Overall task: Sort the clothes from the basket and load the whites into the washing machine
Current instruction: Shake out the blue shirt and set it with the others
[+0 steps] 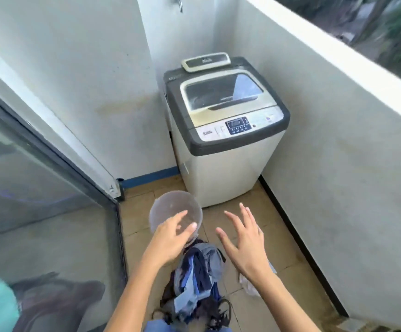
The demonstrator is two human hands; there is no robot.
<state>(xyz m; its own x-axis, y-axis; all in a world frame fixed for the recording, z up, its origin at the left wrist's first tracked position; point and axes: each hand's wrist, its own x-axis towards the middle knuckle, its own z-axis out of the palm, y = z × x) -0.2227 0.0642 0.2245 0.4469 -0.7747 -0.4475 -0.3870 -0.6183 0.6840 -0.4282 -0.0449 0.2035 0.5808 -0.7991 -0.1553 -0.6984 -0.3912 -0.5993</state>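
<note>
Head view: left hand [170,238] and right hand [246,240] hover, fingers spread, holding nothing, above dark clothes [195,281] heaped on the tiled floor. White cloth [248,285] lies beside the heap (partly hidden). Washing machine [225,130] ahead, lid closed.

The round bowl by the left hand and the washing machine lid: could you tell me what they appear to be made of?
The round bowl looks like translucent frosted plastic: the floor tiles show faintly through its cloudy wall. The washing machine lid seems to have a clear glass or hard plastic window, glossy with a bright reflection, set in a smooth champagne-coloured frame, probably plastic. Which of the two the window is cannot be told.
</note>
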